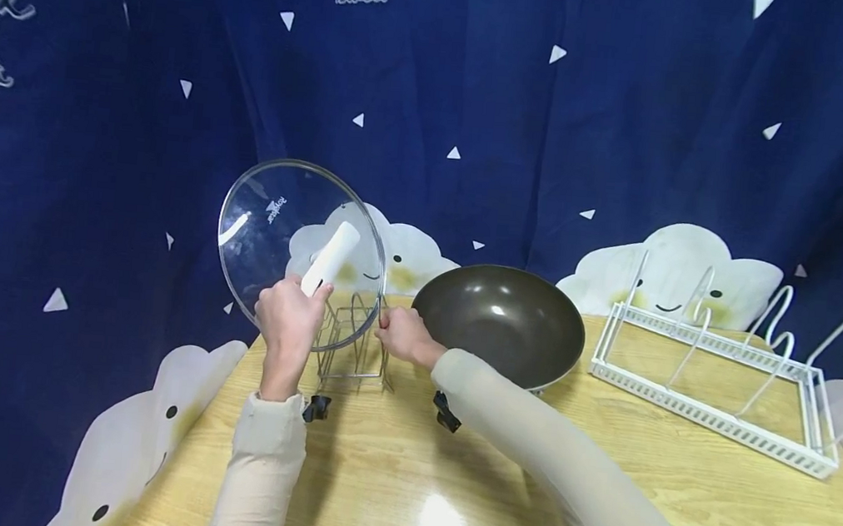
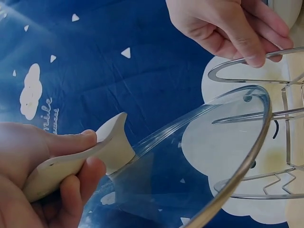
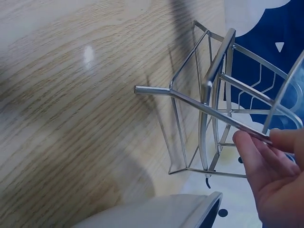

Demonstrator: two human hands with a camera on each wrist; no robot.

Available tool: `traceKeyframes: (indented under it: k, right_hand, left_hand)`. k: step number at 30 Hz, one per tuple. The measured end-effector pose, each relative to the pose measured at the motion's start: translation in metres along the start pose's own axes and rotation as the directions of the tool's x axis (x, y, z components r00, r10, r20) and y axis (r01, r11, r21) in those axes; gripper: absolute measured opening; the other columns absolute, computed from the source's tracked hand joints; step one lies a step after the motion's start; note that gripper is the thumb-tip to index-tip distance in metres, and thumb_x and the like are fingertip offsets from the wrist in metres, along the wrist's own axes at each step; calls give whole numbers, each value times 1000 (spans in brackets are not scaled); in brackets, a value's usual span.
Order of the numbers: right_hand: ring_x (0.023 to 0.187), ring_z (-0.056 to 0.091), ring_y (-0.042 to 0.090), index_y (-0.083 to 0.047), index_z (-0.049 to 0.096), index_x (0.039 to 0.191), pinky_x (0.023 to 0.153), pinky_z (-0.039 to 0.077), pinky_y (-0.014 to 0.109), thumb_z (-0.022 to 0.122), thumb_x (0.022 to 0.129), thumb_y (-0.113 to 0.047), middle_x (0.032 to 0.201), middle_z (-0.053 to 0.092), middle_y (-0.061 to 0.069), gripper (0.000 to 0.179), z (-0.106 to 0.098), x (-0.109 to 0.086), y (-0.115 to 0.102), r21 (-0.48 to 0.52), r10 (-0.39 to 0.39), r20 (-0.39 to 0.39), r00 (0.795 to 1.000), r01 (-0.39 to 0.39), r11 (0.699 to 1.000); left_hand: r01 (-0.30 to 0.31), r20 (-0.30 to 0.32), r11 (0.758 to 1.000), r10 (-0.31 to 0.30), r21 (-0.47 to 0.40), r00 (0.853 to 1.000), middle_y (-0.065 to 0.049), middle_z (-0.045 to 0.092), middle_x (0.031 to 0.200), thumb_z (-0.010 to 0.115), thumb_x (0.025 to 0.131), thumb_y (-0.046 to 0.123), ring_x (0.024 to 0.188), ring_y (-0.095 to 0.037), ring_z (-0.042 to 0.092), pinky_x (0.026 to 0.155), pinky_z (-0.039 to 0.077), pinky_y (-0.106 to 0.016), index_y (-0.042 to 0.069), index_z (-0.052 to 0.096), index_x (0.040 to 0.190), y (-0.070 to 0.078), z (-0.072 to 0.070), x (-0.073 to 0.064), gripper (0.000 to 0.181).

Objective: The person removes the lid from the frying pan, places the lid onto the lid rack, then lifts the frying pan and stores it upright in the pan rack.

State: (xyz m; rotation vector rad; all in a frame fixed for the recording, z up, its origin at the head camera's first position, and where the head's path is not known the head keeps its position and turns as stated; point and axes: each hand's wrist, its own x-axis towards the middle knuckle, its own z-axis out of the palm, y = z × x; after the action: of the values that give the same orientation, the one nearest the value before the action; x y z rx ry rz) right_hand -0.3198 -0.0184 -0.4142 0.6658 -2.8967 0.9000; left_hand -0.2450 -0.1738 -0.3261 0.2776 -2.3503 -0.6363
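Observation:
A round glass pot lid (image 1: 281, 234) with a metal rim is held up by my left hand (image 1: 289, 318), whose fingers curl round its white handle (image 2: 78, 164). The lid stands tilted on edge, its lower part in front of a metal wire rack (image 1: 351, 374). My right hand (image 1: 406, 335) pinches a wire loop on the rack's right side, thumb and fingers on either side of the bar (image 3: 223, 116). In the left wrist view the lid's rim (image 2: 247, 164) hangs beside the rack's loops; whether they touch I cannot tell.
A dark wok (image 1: 499, 324) sits just right of the rack, partly behind my right forearm. Farther right stands a white rack (image 1: 711, 397) with wavy dividers. Both racks are on a wooden table (image 1: 386, 494), backed by a blue curtain (image 1: 481, 93) with cloud prints.

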Motion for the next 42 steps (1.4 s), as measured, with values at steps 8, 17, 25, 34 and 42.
traceKeyframes:
  k: [8, 17, 25, 34, 42]
  right_hand:
    - [60, 60, 9, -4, 64, 78, 61, 49, 23, 59, 94, -15, 73, 69, 7, 19, 3, -5, 5, 228, 53, 42, 998, -61, 972]
    - [72, 69, 28, -1, 62, 83, 52, 49, 20, 59, 93, -11, 78, 69, 15, 14, 3, -4, 4, 310, 73, 50, 996, -85, 947]
    - [74, 68, 29, -5, 55, 77, 54, 50, 22, 56, 95, -10, 79, 68, 16, 18, 3, -4, 3, 303, 60, 55, 997, -74, 950]
    - [55, 54, 11, -9, 50, 79, 52, 44, 21, 49, 99, -15, 69, 62, 6, 21, 1, -1, 1, 160, -9, 76, 997, -3, 987]
    - [65, 52, 16, -11, 48, 88, 61, 43, 28, 45, 101, -18, 71, 50, 2, 15, 2, 0, 0, -17, -5, 97, 995, 7, 1000]
  left_hand:
    - [-17, 39, 999, 16, 27, 999, -21, 62, 64, 77, 77, 34, 62, -44, 59, 53, 43, -50, -3, 64, 74, -4, 7, -3, 38]
    - [-30, 94, 998, 25, 53, 995, -21, 63, 65, 77, 78, 34, 60, -41, 59, 52, 45, -48, -2, 66, 77, -4, 14, -3, 38]
    - [-64, 117, 996, 56, 67, 992, -20, 64, 65, 78, 77, 33, 60, -41, 60, 53, 46, -49, -2, 67, 77, -7, 18, -4, 37]
    - [-74, 153, 991, 55, 115, 987, -20, 63, 67, 78, 76, 35, 64, -43, 61, 54, 46, -50, 0, 65, 74, -3, 16, -2, 37]
    - [-75, 177, 989, 52, 125, 983, -20, 62, 65, 78, 75, 36, 63, -42, 60, 52, 45, -49, 0, 64, 72, 2, 16, -1, 39]
